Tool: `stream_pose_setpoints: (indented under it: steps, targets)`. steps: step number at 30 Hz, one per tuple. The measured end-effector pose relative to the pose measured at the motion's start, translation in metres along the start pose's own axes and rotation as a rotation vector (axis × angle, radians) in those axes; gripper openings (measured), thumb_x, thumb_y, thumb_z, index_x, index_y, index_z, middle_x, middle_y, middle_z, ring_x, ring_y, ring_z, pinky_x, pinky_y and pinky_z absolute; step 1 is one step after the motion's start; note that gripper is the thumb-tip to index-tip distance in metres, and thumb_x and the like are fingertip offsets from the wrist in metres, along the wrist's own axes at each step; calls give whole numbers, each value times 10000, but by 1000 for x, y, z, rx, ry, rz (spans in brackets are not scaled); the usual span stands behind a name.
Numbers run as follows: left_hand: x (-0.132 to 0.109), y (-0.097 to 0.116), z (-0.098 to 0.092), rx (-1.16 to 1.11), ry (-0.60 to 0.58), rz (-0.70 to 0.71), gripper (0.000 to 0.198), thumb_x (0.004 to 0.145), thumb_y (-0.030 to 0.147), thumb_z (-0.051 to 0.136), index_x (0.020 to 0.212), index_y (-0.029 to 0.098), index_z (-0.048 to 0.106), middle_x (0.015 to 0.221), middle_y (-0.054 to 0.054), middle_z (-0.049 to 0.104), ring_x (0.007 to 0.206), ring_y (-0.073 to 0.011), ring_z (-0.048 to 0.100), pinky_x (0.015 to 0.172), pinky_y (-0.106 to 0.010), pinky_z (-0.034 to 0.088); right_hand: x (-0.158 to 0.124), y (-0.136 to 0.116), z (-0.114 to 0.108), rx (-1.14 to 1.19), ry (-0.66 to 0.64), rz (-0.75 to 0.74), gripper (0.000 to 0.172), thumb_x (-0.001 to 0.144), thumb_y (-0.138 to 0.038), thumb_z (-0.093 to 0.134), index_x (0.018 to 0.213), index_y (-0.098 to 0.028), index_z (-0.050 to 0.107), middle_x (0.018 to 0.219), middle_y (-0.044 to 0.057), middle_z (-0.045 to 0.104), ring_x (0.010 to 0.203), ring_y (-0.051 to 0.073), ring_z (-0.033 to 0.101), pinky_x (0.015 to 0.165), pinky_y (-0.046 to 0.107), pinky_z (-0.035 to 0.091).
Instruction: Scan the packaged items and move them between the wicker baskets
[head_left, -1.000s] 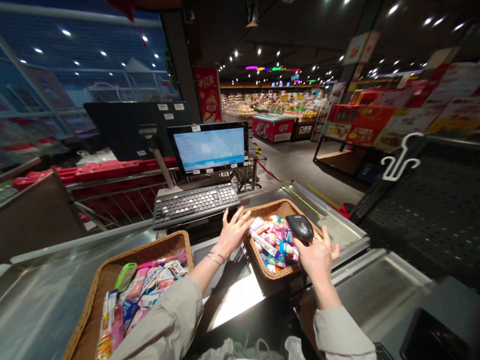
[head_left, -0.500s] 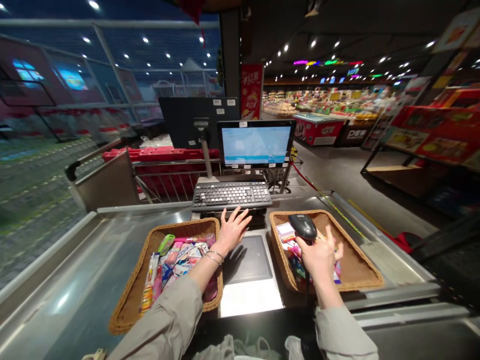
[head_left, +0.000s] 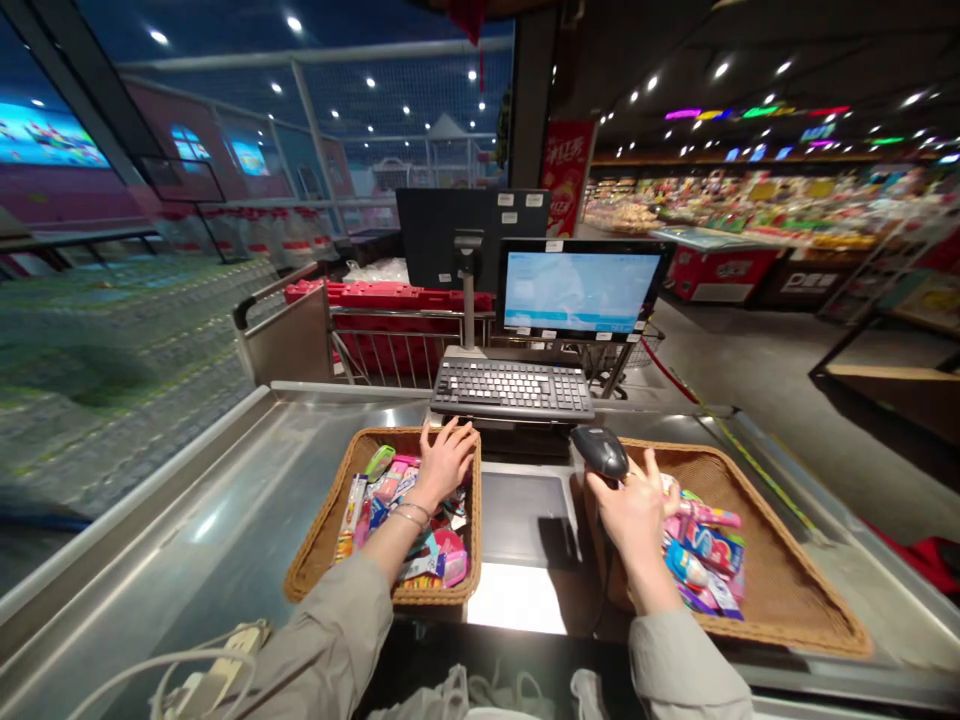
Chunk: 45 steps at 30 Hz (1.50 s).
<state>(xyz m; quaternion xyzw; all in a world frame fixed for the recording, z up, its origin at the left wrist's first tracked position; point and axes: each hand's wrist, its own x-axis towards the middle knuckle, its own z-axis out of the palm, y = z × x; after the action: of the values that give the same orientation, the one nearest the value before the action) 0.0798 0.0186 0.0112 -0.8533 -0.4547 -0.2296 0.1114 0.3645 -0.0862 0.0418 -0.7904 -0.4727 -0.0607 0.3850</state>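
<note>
My right hand [head_left: 635, 505] grips a black barcode scanner [head_left: 599, 451], held over the left edge of the right wicker basket [head_left: 780, 545], which holds several colourful packets [head_left: 697, 555]. My left hand [head_left: 444, 462] reaches down into the left wicker basket [head_left: 319, 545], fingers curled among its small packets [head_left: 382, 492]; whether it grips one is hidden. A dark scan plate [head_left: 525, 505] lies between the two baskets.
A black keyboard [head_left: 512, 388] and a lit monitor [head_left: 581, 290] stand behind the baskets on the steel checkout counter [head_left: 225, 520]. A white power strip with cable [head_left: 199, 680] lies at the near left. Red shopping carts [head_left: 390, 330] sit behind the counter.
The view has swung left. My left hand moved from above the scan plate into the left basket. My right hand still holds the scanner, now at the right basket's left edge.
</note>
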Motion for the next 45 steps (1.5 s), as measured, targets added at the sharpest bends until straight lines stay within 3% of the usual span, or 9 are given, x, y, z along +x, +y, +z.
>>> stream_pose_setpoints:
  steps: [6, 11, 24, 30, 33, 36, 40, 45]
  targets:
    - [-16, -17, 6, 28, -39, -24, 395, 915, 282, 525, 1308, 306, 567, 1384, -67, 587, 1359, -272, 431, 1157, -622, 129, 0, -9, 9, 12, -28, -8, 408, 744, -513, 483, 895, -226, 731, 1156, 91, 707, 1360, 305, 363, 1111, 586, 48]
    - [-19, -22, 16, 7, -110, -42, 403, 900, 250, 538, 1298, 298, 570, 1372, -57, 598, 1322, -260, 466, 1163, -603, 134, -1, -11, 13, 9, -64, -21, 395, 759, -493, 504, 940, -222, 726, 1180, 95, 698, 1378, 296, 356, 1118, 559, 90]
    - [-25, -28, 59, 45, -257, -49, 333, 871, 213, 552, 1197, 243, 611, 1218, -78, 671, 1159, -267, 555, 1129, -583, 221, -1, -1, 23, -21, -73, -23, 390, 773, -502, 519, 919, -217, 740, 1107, 105, 719, 1366, 311, 366, 1129, 560, 55]
    - [-27, -26, 63, 49, -268, -53, 280, 865, 177, 545, 1136, 206, 610, 1263, -92, 651, 1200, -273, 544, 1134, -599, 204, -3, 3, 27, -26, -85, -15, 419, 770, -506, 501, 962, -213, 731, 1146, 107, 708, 1369, 308, 363, 1128, 560, 71]
    - [-26, -25, 63, 88, -279, -36, 222, 881, 137, 497, 1049, 204, 625, 1099, -81, 709, 1124, -251, 585, 1160, -594, 150, -4, 2, 29, -28, -102, -7, 400, 775, -501, 505, 963, -227, 728, 1166, 95, 701, 1375, 308, 356, 1124, 571, 65]
    - [-26, -23, 62, 141, -272, -12, 290, 891, 77, 418, 1017, 219, 638, 936, -51, 725, 1014, -228, 611, 1175, -591, 109, -4, -1, 29, -13, -115, 5, 375, 769, -493, 526, 949, -235, 730, 1188, 80, 695, 1381, 310, 351, 1126, 571, 54]
    - [-27, -21, 60, 195, -234, 30, 321, 890, 80, 417, 1032, 232, 662, 874, -49, 719, 936, -231, 604, 1180, -612, 55, -5, -3, 29, 4, -108, -5, 391, 765, -491, 535, 972, -224, 731, 1165, 85, 704, 1380, 314, 355, 1130, 561, 55]
    - [-27, -17, 57, 226, -244, 26, 280, 893, 86, 439, 877, 219, 685, 861, -46, 713, 995, -242, 591, 1187, -613, 64, -7, -3, 30, 27, -112, -11, 388, 753, -462, 544, 997, -225, 731, 1166, 93, 703, 1383, 311, 348, 1130, 560, 47]
